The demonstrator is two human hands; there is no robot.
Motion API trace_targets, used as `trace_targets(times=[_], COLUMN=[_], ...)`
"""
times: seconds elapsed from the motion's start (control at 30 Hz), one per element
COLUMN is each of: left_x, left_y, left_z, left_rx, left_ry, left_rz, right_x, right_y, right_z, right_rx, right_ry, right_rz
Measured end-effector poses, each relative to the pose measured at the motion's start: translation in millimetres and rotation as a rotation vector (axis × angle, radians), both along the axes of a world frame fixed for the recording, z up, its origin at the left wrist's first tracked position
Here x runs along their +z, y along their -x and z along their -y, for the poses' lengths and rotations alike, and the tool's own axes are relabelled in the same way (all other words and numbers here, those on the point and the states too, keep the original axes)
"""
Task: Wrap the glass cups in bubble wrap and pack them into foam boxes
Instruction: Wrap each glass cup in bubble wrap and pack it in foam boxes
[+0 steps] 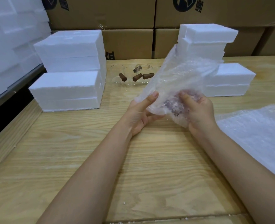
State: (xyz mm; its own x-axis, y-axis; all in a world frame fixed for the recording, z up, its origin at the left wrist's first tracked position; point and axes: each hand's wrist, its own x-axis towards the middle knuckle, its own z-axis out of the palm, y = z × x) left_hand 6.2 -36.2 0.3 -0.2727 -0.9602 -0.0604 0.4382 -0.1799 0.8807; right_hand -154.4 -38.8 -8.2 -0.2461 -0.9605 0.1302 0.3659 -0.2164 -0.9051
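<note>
Both hands hold a sheet of bubble wrap (178, 81) above the wooden table (88, 151). My left hand (141, 113) pinches its lower left edge. My right hand (198, 110) grips the lower right part, where a glass cup with a brown handle (174, 105) shows dimly through the wrap. Several bare glass cups with brown handles (130, 75) stand at the back middle of the table. White foam boxes are stacked at the left (68, 65) and at the right (230, 80).
A pile of bubble wrap sheets (259, 136) lies at the right edge of the table. Cardboard cartons (130, 15) line the back. More foam boxes (8, 38) are piled at the far left, beyond the table's left edge.
</note>
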Motion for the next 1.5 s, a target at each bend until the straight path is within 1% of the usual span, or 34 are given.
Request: trace_targets(times=[0.1, 0.3, 0.43, 0.53, 0.63, 0.73, 0.83, 0.93, 1.0, 1.07, 1.1, 1.17, 1.23, 1.3, 1.33, 1.37, 1.43, 1.47, 1.5], left_x=[-1.1, 0.5, 0.7, 1.3, 1.0, 1.3, 1.0, -1.4, -2.6, -2.9, -2.5, -2.7, -4.1, -5.4, -5.7, -5.9, -5.3, -5.2, -5.6], left_y=[-6.7, -20.9, -25.7, -23.6, -17.7, -10.6, -7.4, -8.3, -9.7, -10.2, -10.1, -9.0, -8.1, -6.9, -6.2, -5.9, -6.0, -6.2, -6.2], left_z=[4.6, 12.1, 14.7, 14.9, 15.3, 14.7, 14.0, 13.1, 12.3, 10.8, 9.8, 8.1, 8.2, 9.3, 10.3, 11.3, 13.6, 15.4, 17.0], left_rx=[0.001, -0.095, -0.095, -0.064, -0.031, -0.007, 0.026, 0.051, 0.053, 0.037, 0.023, -0.001, 0.015, 0.072, 0.109, 0.147, 0.223, 0.256, 0.283], left_ry=[-0.023, -0.031, -0.076, -0.082, -0.028, 0.012, 0.042, 0.089, 0.131, 0.161, 0.171, 0.198, 0.254, 0.300, 0.317, 0.327, 0.318, 0.311, 0.310], left_rz=[0.061, 0.204, 0.210, 0.237, 0.308, 0.330, 0.312, 0.281, 0.269, 0.268, 0.273, 0.283, 0.286, 0.304, 0.324, 0.342, 0.351, 0.347, 0.347], right_x=[3.6, 11.1, 12.5, 14.5, 18.4, 22.4, 22.6, 28.8, 33.9, 36.2, 35.4, 33.0, 31.1, 27.8, 28.4, 29.6, 31.6, 33.8, 35.7], right_y=[5.8, 4.4, 4.8, 4.4, 1.5, -6.8, -17.8, -22.3, -23.6, -26.3, -28.5, -34.0, -39.6, -40.3, -38.5, -34.6, -23.0, -17.5, -12.8], right_z=[2.5, 0.6, -1.6, -3.4, -3.1, -3.0, 4.2, 10.1, 13.7, 17.2, 20.2, 22.6, 21.8, 20.7, 18.2, 17.3, 18.6, 19.1, 20.7], right_rx=[-0.030, 0.070, 0.112, 0.097, 0.075, 0.125, 0.157, 0.223, 0.292, 0.318, 0.302, 0.227, 0.211, 0.278, 0.339, 0.430, 0.625, 0.681, 0.689], right_ry=[0.027, 0.085, 0.108, 0.059, -0.032, -0.088, -0.141, -0.294, -0.357, -0.357, -0.325, -0.270, -0.208, -0.121, -0.092, -0.081, -0.073, -0.060, -0.060], right_rz=[-0.027, -0.095, -0.166, -0.215, -0.286, -0.327, -0.489, -0.593, -0.708, -0.854, -0.913, -0.970, -0.972, -0.981, -0.933, -0.830, -0.530, -0.398, -0.325])
